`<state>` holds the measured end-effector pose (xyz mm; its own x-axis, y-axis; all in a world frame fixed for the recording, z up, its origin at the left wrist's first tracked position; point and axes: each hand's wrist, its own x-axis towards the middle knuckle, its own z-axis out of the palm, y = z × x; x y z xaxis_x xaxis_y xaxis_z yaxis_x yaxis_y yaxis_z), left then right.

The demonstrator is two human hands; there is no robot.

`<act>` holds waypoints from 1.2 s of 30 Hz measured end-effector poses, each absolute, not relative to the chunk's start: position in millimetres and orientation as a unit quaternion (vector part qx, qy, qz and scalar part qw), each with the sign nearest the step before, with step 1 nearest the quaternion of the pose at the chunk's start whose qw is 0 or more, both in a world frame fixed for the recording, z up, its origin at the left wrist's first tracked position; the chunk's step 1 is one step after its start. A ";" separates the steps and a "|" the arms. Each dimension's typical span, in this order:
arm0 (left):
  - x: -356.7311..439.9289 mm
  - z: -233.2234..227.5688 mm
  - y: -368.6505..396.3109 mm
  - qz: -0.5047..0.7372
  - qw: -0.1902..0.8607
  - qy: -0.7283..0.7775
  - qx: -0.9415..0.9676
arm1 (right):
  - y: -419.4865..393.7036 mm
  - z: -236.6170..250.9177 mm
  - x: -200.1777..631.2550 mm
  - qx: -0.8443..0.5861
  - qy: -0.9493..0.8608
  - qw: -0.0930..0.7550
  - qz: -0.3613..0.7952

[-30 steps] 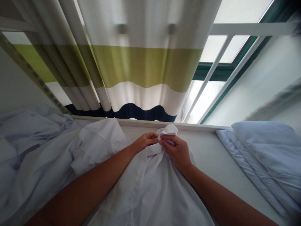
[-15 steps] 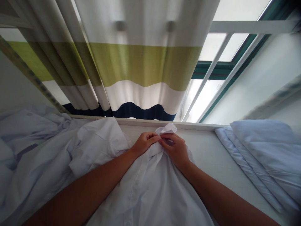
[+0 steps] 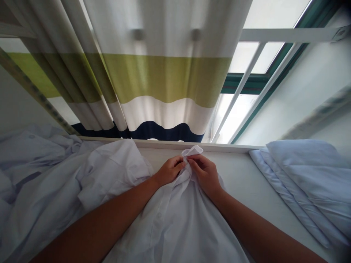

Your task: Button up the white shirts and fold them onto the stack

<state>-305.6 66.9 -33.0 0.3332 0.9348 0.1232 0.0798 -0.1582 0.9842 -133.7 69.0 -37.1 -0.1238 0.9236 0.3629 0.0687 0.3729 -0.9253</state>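
Note:
A white button-up shirt [image 3: 186, 223] lies in front of me, its collar end gathered up between my hands. My left hand [image 3: 170, 170] is closed, pinching the collar from the left. From the right, my right hand [image 3: 204, 171] pinches the same spot with thumb and fingers. The two hands almost touch, and a loop of collar cloth stands up above the fingertips. Buttons show down the shirt's front strip; whatever small part lies between the fingertips is hidden.
Rumpled white garments [image 3: 109, 168] are heaped on the left. Folded white clothes [image 3: 307, 179] are stacked at the right on the white surface [image 3: 241, 179]. Beyond its raised far edge hang a striped curtain [image 3: 164, 78] and white window bars [image 3: 246, 73].
My left fingers have shifted slightly and curled in more at the collar. The right hand stays pinched beside them. The camera view has moved a little.

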 end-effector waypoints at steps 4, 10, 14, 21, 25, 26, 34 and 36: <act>-303.7 -30.9 64.4 0.406 0.468 0.395 0.678 | 74.5 -40.9 -132.1 -0.370 -0.620 0.514 0.463; -304.7 -34.7 63.6 0.393 0.475 0.404 0.676 | 77.6 -39.4 -129.9 -0.350 -0.608 0.489 0.519; -306.3 -37.5 62.3 0.392 0.499 0.386 0.669 | 79.1 -42.8 -129.3 -0.348 -0.608 0.487 0.521; -306.3 -36.3 60.3 0.378 0.488 0.387 0.685 | 78.3 -42.0 -129.5 -0.352 -0.615 0.491 0.507; -306.8 -38.5 62.3 0.363 0.477 0.394 0.696 | 76.3 -38.2 -129.9 -0.358 -0.619 0.492 0.496; -307.1 -39.3 62.9 0.357 0.469 0.401 0.701 | 75.9 -37.9 -130.0 -0.358 -0.619 0.491 0.497; -305.3 -40.5 64.5 0.314 0.389 0.451 0.739 | 76.2 -41.0 -130.0 -0.362 -0.605 0.492 0.511; -304.5 -39.0 63.9 0.312 0.377 0.450 0.747 | 76.3 -41.8 -129.9 -0.362 -0.601 0.492 0.515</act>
